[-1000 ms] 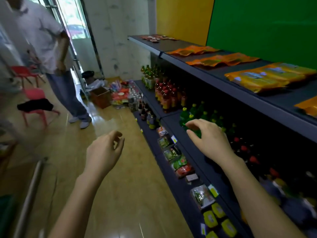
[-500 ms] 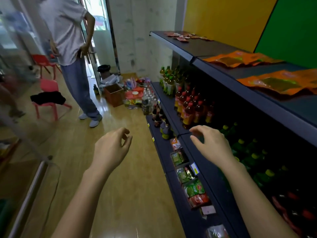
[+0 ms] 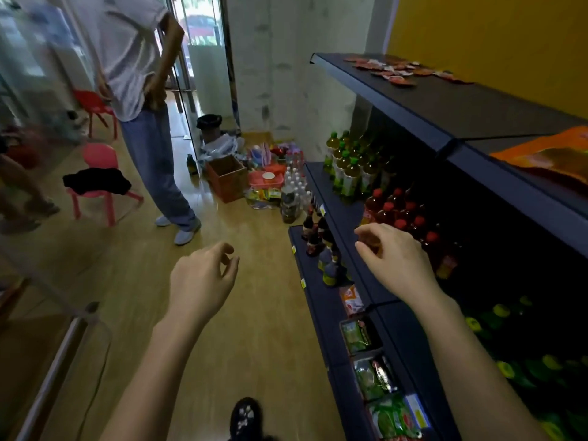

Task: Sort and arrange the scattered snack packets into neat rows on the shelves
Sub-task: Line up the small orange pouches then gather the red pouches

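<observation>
Small red snack packets (image 3: 397, 71) lie scattered on the far end of the dark top shelf (image 3: 445, 106). An orange packet (image 3: 547, 155) lies on the same shelf at the right edge. Green and red packets (image 3: 375, 377) line the bottom shelf near me. My left hand (image 3: 203, 281) hangs over the wooden floor, fingers loosely curled, holding nothing. My right hand (image 3: 394, 259) hovers in front of the middle shelf's edge, fingers apart and empty, close to the red-capped bottles (image 3: 401, 211).
Green-capped bottles (image 3: 350, 167) fill the middle shelf's far end. A cardboard box (image 3: 227, 176) and a pile of goods (image 3: 270, 183) sit on the floor by the wall. A person (image 3: 143, 90) stands at the left near pink chairs (image 3: 98, 186). My shoe (image 3: 245, 418) shows below.
The view has swung left along the shelves toward the far end. Both hands stay empty and in much the same pose, now in front of the red-capped bottles instead of the green ones.
</observation>
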The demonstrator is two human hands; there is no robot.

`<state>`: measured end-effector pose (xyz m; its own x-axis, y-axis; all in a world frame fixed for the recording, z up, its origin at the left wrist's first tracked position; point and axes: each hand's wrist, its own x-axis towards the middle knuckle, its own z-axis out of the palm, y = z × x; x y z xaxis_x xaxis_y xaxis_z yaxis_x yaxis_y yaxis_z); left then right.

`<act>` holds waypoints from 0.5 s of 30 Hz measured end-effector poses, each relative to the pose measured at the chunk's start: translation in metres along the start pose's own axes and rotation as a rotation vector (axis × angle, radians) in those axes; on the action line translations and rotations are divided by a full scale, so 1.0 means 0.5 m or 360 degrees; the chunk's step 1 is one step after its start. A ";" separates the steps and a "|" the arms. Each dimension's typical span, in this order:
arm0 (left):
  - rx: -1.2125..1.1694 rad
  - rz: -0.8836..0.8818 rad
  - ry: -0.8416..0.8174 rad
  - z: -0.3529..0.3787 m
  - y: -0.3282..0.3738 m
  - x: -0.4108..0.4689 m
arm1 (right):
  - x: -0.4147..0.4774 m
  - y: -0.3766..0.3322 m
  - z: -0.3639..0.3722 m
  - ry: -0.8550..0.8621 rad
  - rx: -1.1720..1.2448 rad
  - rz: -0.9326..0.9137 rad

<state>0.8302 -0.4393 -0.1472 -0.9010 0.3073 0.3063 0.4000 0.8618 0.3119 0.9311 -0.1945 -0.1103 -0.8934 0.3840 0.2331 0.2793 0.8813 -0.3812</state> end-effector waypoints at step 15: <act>-0.0066 0.0471 -0.0165 0.104 -0.132 0.575 | 0.420 -0.103 0.158 0.0159 -0.0025 0.0390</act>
<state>0.5363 -0.3867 -0.1264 -0.7559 0.5837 0.2967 0.6520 0.7123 0.2599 0.7011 -0.1811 -0.1124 -0.7592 0.6114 0.2231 0.4894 0.7623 -0.4235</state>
